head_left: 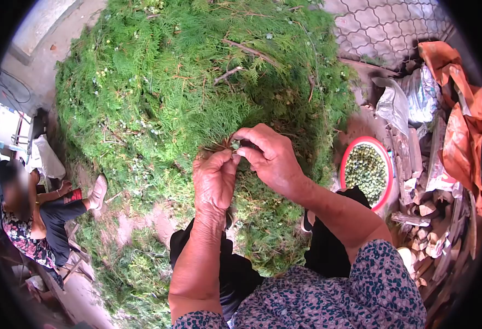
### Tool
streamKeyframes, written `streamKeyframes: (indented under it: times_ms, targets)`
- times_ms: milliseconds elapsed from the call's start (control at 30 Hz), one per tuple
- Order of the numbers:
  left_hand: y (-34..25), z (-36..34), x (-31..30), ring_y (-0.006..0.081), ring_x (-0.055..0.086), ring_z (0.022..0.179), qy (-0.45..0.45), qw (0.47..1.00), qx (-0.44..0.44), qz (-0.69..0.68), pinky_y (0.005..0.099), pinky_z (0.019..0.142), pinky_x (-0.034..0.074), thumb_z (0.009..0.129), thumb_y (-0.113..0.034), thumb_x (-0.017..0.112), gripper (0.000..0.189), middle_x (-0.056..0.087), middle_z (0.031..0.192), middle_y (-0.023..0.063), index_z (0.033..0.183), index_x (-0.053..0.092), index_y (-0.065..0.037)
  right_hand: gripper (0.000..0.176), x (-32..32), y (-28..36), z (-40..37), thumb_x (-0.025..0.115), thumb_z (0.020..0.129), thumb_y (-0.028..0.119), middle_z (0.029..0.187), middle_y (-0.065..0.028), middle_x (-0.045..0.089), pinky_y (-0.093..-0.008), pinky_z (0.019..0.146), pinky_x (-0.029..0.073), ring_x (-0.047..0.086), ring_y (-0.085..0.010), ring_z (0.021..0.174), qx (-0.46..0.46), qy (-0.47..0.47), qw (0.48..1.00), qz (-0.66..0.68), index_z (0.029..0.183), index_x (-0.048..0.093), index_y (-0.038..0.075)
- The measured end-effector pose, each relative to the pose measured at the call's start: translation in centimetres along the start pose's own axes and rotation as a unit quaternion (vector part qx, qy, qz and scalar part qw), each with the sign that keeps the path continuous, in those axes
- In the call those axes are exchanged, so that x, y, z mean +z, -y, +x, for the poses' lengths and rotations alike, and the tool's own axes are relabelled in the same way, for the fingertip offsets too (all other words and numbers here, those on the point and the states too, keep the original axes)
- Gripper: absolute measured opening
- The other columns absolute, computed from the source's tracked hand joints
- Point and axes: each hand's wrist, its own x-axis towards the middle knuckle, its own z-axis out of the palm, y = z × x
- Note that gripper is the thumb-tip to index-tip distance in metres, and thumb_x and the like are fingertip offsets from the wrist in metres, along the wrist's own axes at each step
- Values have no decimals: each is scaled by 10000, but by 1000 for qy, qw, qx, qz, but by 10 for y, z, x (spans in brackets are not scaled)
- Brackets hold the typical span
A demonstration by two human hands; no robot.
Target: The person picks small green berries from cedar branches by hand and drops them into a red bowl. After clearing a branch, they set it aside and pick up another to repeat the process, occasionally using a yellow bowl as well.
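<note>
My left hand is closed on the cut stems of a feathery green conifer sprig, whose leafy end points away from me. Against it, my right hand pinches with thumb and forefinger at a small pale-green cone by the stem ends. The fingertips of both hands nearly meet there. Behind and under the hands rises a large heap of conifer branches, dotted with small pale cones. To the right, a red-rimmed basin holds many small green cones.
A person sits at the left with one leg stretched toward the heap. Split firewood, an orange sheet and plastic sacks lie at the right. Wire mesh stands at the back right. More branches cover the ground near my feet.
</note>
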Motion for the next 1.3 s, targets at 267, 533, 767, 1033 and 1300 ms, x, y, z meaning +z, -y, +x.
streamKeyframes:
  times_ms: [267, 533, 767, 1033, 1300]
  targets:
    - [4, -3, 10, 156, 590, 732, 44, 991, 44, 119, 283, 707, 523, 755, 63, 585, 107, 607, 820, 63, 842, 577, 1, 218, 0, -7, 4, 573, 729, -97, 772, -58, 537, -232, 521, 446, 550, -126, 621, 18, -13, 996, 92, 924, 576, 1]
    - [5, 6, -9, 168, 594, 727, 52, 978, 68, 189, 320, 666, 524, 768, 40, 597, 95, 611, 798, 70, 835, 583, -26, 173, -4, -3, 5, 538, 788, -62, 808, -52, 548, -218, 502, 451, 551, -103, 583, 35, 41, 993, 100, 951, 542, -4]
    - [-4, 1, -5, 201, 617, 746, -19, 995, 51, 85, 356, 635, 547, 764, 49, 602, 69, 610, 775, 103, 779, 561, -5, 164, -20, -19, 8, 518, 858, 82, 817, -80, 584, -252, 554, 433, 568, -155, 643, 269, -4, 776, 570, 1014, 515, 29]
    - [-26, -2, -6, 255, 625, 744, -59, 987, 53, 140, 368, 610, 529, 792, 2, 579, 124, 622, 855, 114, 914, 568, -17, 198, -17, -29, 0, 543, 850, 110, 789, -81, 579, -266, 502, 425, 579, -171, 611, 322, 3, 793, 518, 1012, 509, 3]
    - [-127, -14, -165, 230, 606, 784, -204, 972, 119, 8, 305, 669, 538, 824, -25, 552, 163, 599, 853, 120, 973, 523, 36, 172, -31, -40, -3, 548, 849, 132, 771, -81, 595, -252, 471, 411, 563, -145, 575, 344, 3, 834, 431, 961, 545, 2]
